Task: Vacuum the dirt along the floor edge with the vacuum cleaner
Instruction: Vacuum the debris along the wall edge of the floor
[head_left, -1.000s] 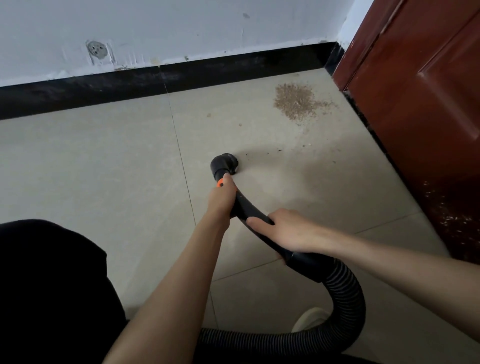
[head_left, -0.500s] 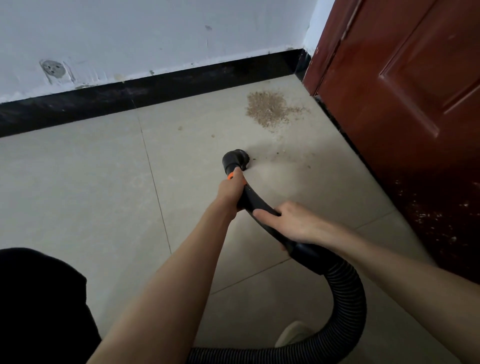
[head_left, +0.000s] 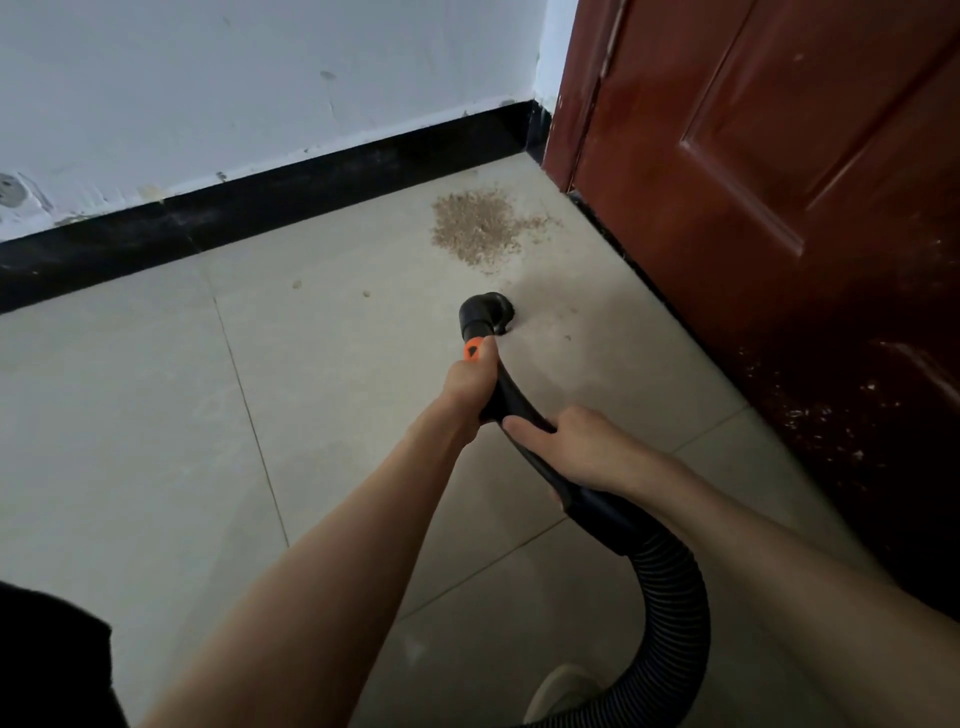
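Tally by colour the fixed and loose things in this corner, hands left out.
Black: 2, vacuum hose with nozzle and skirting board
Red-brown: 1, door
White: 1, wall
Beige: 1, tiled floor
Brown: 1, dirt pile
Total: 6

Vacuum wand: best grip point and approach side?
Grip the rigid curved handle from above, as both hands do: left hand behind the nozzle steers, right hand near the ribbed hose steadies. The hose would likely flex.
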